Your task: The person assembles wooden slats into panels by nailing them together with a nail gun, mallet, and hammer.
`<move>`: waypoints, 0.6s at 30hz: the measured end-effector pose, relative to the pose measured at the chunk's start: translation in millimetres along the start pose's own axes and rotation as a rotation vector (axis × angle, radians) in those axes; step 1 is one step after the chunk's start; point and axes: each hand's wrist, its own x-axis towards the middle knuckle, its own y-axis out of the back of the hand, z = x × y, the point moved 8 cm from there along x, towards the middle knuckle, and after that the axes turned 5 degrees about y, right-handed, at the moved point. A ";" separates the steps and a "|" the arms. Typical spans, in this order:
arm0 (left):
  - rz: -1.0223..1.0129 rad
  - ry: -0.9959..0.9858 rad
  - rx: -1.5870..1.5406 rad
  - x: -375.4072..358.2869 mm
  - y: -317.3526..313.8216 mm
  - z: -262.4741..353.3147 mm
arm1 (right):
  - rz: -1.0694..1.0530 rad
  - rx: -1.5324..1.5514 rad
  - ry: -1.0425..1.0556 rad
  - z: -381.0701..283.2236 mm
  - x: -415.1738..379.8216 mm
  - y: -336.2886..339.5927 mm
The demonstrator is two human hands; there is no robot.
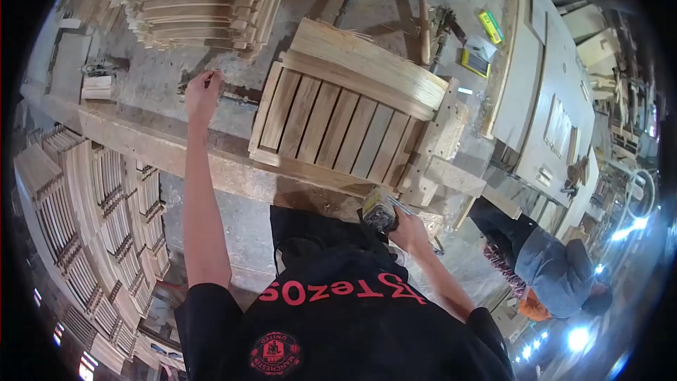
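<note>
A slatted wooden frame lies on the workbench in front of me. My right hand grips a small yellow and black power tool, held at the frame's near edge. My left hand reaches far out to the left of the frame, its fingers curled around the end of a dark metal clamp bar lying on the bench. My black shirt fills the bottom of the view.
A mallet lies beyond the frame. Stacked curved wood parts sit at the back left, and several stacks of slatted frames stand at the left. Flat panels lie at the right, where another person bends low.
</note>
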 end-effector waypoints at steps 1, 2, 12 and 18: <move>0.005 -0.025 -0.003 4.4 0.7 -1.3 | 0.051 -0.011 0.028 3.0 -0.1 -0.6; 0.011 -0.049 -0.007 8.7 -0.1 -2.6 | 0.102 -0.023 0.057 6.0 -0.1 -0.6; 0.007 -0.028 -0.007 1.4 -4.1 -3.4 | 0.184 0.019 0.092 28.8 -20.8 3.5; 0.028 -0.028 0.082 6.0 -4.7 -11.5 | 0.203 0.042 0.048 31.6 -29.0 0.7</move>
